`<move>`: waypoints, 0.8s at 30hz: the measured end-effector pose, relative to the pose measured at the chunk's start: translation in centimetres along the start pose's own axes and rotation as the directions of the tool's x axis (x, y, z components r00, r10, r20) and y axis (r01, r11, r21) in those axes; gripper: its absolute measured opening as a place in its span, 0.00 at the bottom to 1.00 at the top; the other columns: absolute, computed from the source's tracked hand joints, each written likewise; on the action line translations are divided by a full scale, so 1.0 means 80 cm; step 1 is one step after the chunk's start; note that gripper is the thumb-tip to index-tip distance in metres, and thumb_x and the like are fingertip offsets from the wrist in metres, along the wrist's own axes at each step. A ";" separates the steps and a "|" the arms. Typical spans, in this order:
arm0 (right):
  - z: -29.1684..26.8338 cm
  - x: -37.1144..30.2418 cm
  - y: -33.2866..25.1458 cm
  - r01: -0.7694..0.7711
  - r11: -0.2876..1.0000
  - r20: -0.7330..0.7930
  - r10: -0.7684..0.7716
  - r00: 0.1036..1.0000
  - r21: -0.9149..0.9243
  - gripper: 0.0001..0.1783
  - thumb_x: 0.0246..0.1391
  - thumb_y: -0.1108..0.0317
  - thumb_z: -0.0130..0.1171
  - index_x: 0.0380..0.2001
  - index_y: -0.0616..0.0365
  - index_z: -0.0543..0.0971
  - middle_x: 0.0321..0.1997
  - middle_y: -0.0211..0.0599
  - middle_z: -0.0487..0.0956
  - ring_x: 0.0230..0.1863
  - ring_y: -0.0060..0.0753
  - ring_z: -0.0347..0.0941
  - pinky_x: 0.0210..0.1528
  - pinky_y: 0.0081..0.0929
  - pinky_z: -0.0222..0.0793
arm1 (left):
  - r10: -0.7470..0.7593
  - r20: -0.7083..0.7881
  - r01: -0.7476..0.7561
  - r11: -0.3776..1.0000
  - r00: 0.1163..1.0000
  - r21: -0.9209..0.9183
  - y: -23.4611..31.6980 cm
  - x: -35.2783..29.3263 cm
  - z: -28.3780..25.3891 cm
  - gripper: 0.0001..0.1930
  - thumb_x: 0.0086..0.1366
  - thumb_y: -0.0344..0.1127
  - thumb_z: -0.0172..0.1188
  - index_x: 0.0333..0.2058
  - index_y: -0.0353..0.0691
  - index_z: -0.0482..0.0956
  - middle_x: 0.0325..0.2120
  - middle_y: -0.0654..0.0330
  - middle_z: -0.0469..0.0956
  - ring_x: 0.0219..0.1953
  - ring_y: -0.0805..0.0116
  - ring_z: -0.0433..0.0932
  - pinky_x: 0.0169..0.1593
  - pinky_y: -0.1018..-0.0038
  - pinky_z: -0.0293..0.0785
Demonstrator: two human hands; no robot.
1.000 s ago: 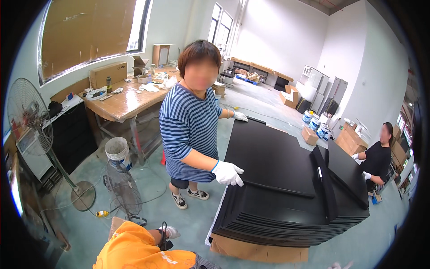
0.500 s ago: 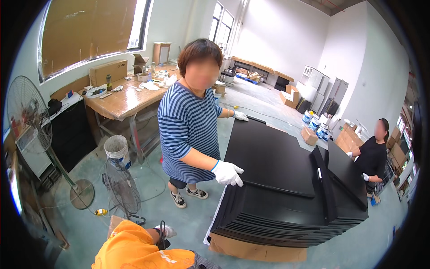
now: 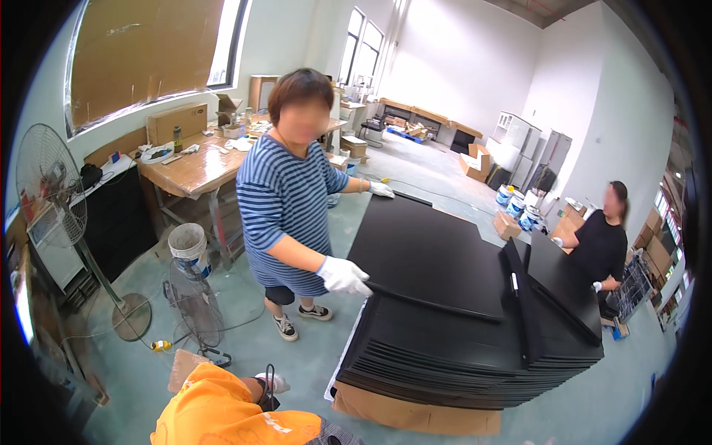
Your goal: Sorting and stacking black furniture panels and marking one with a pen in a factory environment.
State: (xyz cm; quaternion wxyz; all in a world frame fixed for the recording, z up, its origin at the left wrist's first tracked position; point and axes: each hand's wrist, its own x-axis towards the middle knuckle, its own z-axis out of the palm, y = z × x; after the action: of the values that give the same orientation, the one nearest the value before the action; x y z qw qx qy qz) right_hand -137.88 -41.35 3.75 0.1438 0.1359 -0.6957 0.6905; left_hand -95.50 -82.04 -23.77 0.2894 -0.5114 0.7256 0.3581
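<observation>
Neither my left hand nor my right hand can be made out; a tiny pale sliver at the lower edge is too little to identify. My orange shirt (image 3: pixel 230 411) fills the bottom left. In front of me to the right stands a stack of black panels (image 3: pixel 437 374). Its uppermost panel (image 3: pixel 426 256) lies flat, with a co-worker's white-gloved hands (image 3: pixel 345 277) at its left corners. This person wears a striped shirt (image 3: pixel 285 200). Long black strips (image 3: pixel 523 304) lie across the stack. A second person in black (image 3: pixel 599 245), also gloved, stands at its right end.
Brown cardboard (image 3: pixel 415 411) lies under the stack. To the left are a floor fan (image 3: pixel 196 304), a tall standing fan (image 3: pixel 52 185), a white bucket (image 3: pixel 189 248) and a cluttered worktable (image 3: pixel 196 170). Cables trail over the floor. Paint buckets (image 3: pixel 518 204) and cartons stand farther back.
The striped-shirt person has moved left, away from the stack, and the near gloved hand has shifted left with them. The person in black stands more upright. My view has shifted slightly.
</observation>
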 end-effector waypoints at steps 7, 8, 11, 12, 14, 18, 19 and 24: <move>-0.115 0.005 0.007 -0.060 0.998 -0.167 0.063 0.984 0.028 0.34 0.55 0.68 0.48 0.66 0.60 0.56 0.36 0.37 0.75 0.29 0.27 0.65 0.33 0.22 0.63 | 0.073 0.042 -0.077 0.989 0.996 0.129 0.109 -0.010 0.022 0.28 0.63 0.55 0.44 0.53 0.41 0.73 0.53 0.53 0.73 0.57 0.56 0.69 0.57 0.63 0.65; -0.136 0.005 0.008 -0.070 0.995 -0.195 0.056 0.979 -0.067 0.34 0.55 0.69 0.47 0.66 0.60 0.56 0.35 0.37 0.75 0.29 0.27 0.65 0.33 0.22 0.63 | 0.091 0.055 -0.098 0.982 0.994 0.160 0.128 -0.015 0.024 0.28 0.63 0.55 0.44 0.53 0.41 0.73 0.53 0.53 0.73 0.57 0.56 0.69 0.57 0.63 0.65; -0.185 -0.009 -0.003 -0.096 0.985 -0.298 0.049 0.953 -0.145 0.33 0.56 0.72 0.46 0.65 0.61 0.56 0.35 0.37 0.75 0.30 0.26 0.66 0.34 0.22 0.64 | 0.195 0.046 -0.200 0.942 0.980 0.269 0.184 -0.031 0.038 0.28 0.63 0.55 0.46 0.52 0.41 0.74 0.52 0.54 0.74 0.56 0.55 0.70 0.57 0.63 0.66; -0.191 -0.009 -0.006 -0.080 0.991 -0.300 0.044 0.953 -0.106 0.33 0.56 0.74 0.45 0.65 0.62 0.56 0.34 0.37 0.75 0.30 0.26 0.66 0.34 0.22 0.65 | 0.323 -0.008 -0.304 0.898 0.946 0.320 0.173 0.004 0.062 0.27 0.63 0.54 0.46 0.51 0.41 0.75 0.51 0.54 0.75 0.56 0.56 0.71 0.56 0.64 0.67; -0.229 -0.011 0.004 -0.094 0.990 -0.345 0.052 0.937 -0.106 0.32 0.56 0.76 0.44 0.66 0.61 0.55 0.35 0.37 0.76 0.30 0.25 0.67 0.35 0.22 0.66 | 0.386 0.144 -0.403 0.762 0.911 0.506 0.242 -0.022 0.058 0.26 0.63 0.53 0.45 0.51 0.42 0.75 0.52 0.55 0.74 0.56 0.58 0.71 0.55 0.65 0.67; -0.289 -0.023 0.023 -0.172 0.985 -0.460 0.163 0.872 0.024 0.35 0.56 0.78 0.46 0.67 0.55 0.53 0.33 0.33 0.76 0.29 0.20 0.68 0.31 0.17 0.67 | 0.792 0.307 -0.734 0.244 0.528 0.634 0.279 0.037 0.099 0.18 0.65 0.43 0.44 0.41 0.38 0.80 0.42 0.52 0.79 0.47 0.55 0.77 0.50 0.63 0.71; -0.303 -0.031 0.033 -0.139 0.990 -0.493 0.125 0.861 0.008 0.32 0.57 0.74 0.48 0.65 0.54 0.58 0.31 0.32 0.76 0.27 0.19 0.68 0.29 0.17 0.67 | 0.789 0.356 -0.750 0.190 0.501 0.633 0.299 0.044 0.103 0.18 0.65 0.43 0.44 0.41 0.38 0.80 0.42 0.52 0.79 0.47 0.55 0.77 0.50 0.63 0.71; -0.356 -0.047 0.044 -0.115 0.992 -0.685 0.123 0.718 0.057 0.38 0.47 0.81 0.39 0.67 0.59 0.53 0.26 0.30 0.72 0.17 0.13 0.62 0.15 0.13 0.62 | 0.454 0.653 -0.721 -0.033 0.607 0.692 0.441 0.017 0.104 0.19 0.64 0.41 0.44 0.45 0.38 0.78 0.39 0.50 0.81 0.42 0.51 0.80 0.43 0.61 0.75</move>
State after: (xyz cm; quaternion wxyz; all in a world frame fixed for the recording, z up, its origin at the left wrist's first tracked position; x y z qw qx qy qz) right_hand -135.47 -12.84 -0.81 0.3456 -0.1735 -0.5969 0.7030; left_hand -129.00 -68.18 -21.76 0.4243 0.1685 0.8897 0.0098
